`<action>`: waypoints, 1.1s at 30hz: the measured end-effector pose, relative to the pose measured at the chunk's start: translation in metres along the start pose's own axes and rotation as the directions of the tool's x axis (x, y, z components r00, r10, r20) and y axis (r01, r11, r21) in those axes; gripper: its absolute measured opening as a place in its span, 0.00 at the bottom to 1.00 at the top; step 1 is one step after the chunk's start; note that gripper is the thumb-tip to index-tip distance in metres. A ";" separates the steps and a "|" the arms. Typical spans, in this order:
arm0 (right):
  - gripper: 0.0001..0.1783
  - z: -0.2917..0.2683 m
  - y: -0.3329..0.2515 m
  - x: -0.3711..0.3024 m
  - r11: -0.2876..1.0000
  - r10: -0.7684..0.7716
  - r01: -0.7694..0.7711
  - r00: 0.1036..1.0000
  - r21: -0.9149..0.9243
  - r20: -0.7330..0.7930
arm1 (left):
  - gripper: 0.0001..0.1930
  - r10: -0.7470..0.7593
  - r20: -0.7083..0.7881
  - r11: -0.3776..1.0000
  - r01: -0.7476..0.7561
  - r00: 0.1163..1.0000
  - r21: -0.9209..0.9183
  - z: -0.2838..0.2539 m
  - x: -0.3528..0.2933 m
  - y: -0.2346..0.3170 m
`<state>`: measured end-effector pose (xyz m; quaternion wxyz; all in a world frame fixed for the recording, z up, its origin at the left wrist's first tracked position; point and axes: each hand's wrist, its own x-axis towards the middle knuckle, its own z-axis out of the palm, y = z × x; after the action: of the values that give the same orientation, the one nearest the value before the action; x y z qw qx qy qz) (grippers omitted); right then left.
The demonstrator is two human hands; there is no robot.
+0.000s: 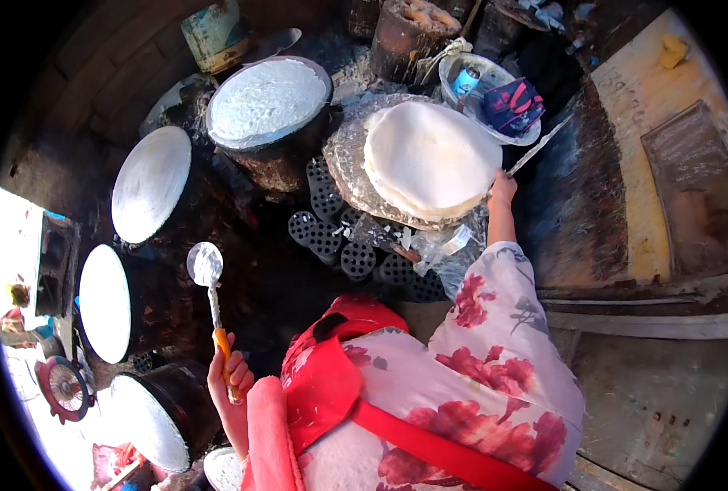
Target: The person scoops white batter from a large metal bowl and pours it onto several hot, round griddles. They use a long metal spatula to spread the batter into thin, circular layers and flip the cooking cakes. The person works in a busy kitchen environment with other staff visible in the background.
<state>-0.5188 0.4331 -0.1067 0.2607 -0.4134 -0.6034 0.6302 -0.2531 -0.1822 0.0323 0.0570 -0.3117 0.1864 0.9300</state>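
My left hand (230,375) is closed round the orange handle of a ladle (206,263), whose round bowl is coated in white batter and held up over the dark floor. My right hand (503,190) reaches out to the right side of a stack of thin round flatbreads (433,155). Its fingers grip a long thin flat stick (541,147) that points up and to the right. The stack lies on a crusted round board (346,155). Ahead and left, a round griddle (270,92) carries a spread white layer.
Several more white-topped round griddles, including one upright oval (151,184) and another (105,303), curve along my left. Perforated coal briquettes (325,237) stand below the board. Behind it, a basin (495,74) holds a blue can and a dark bag. A stained wall panel (691,180) rises at right.
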 end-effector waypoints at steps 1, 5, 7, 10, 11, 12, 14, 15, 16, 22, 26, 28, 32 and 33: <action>0.15 -0.002 0.013 0.009 0.998 0.012 -0.011 1.000 -0.056 0.022 | 0.18 -0.008 0.013 1.000 0.008 1.000 0.000 0.005 0.005 -0.003; 0.11 -0.012 0.049 0.027 0.973 -0.051 0.065 0.996 -0.221 0.067 | 0.18 -0.045 0.036 0.999 0.046 0.998 -0.024 0.027 0.024 -0.015; 0.15 -0.005 0.036 0.036 0.733 -0.309 0.277 0.949 -0.621 0.058 | 0.18 -0.042 0.050 0.996 0.046 0.998 -0.075 0.034 0.032 -0.013; 0.21 -0.011 0.037 0.038 0.053 -0.652 0.495 0.675 -0.867 0.346 | 0.19 -0.042 0.119 0.977 0.066 0.992 -0.203 0.014 0.040 -0.009; 0.22 -0.001 0.032 0.026 0.006 -0.675 0.516 0.634 -0.856 0.377 | 0.20 -0.052 0.152 0.964 0.090 0.987 -0.250 0.005 0.044 -0.008; 0.21 0.039 -0.008 -0.028 0.227 -0.624 0.472 0.742 -0.852 0.245 | 0.20 -0.015 0.136 0.953 0.056 0.991 -0.298 0.008 0.041 -0.011; 0.20 0.098 -0.036 -0.100 0.372 -0.605 0.714 0.671 -0.593 0.429 | 0.20 0.030 0.076 0.937 -0.002 0.997 -0.349 0.015 0.033 -0.003; 0.17 0.134 -0.029 -0.123 0.470 -0.595 0.794 0.608 -0.386 0.527 | 0.20 0.063 0.063 0.947 -0.040 0.996 -0.319 0.008 0.030 -0.004; 0.16 0.168 -0.029 -0.161 0.518 -0.494 0.812 0.541 -0.269 0.681 | 0.19 0.115 -0.039 0.974 -0.120 0.993 -0.190 0.003 0.022 -0.007; 0.13 0.270 0.025 -0.326 0.419 -0.358 0.824 -0.236 0.382 0.903 | 0.18 0.582 -0.372 0.757 -0.315 0.723 0.572 0.002 -0.017 -0.028; 0.14 0.276 0.083 -0.385 0.520 -0.160 0.722 -0.442 0.456 0.882 | 0.14 0.421 -0.119 0.849 -0.437 0.899 -0.296 -0.102 0.011 -0.015; 0.14 0.266 0.094 -0.406 0.561 -0.080 0.697 -0.490 0.446 0.868 | 0.11 0.390 -0.244 0.774 -0.459 0.888 -0.437 -0.143 0.029 -0.013; 0.15 0.260 0.104 -0.421 0.597 -0.051 0.641 -0.570 0.483 0.820 | 0.13 0.556 -0.488 0.770 -0.639 0.672 -0.002 -0.127 -0.008 -0.004; 0.15 0.259 0.102 -0.424 0.591 -0.037 0.639 -0.588 0.492 0.808 | 0.17 0.631 -0.487 0.747 -0.641 0.603 0.174 -0.121 -0.024 -0.007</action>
<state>-0.4964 -0.0732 -0.1366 -0.1900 0.5262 -0.7441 0.3650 -0.1651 -0.2223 -0.0449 -0.3323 -0.4630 0.2840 0.7710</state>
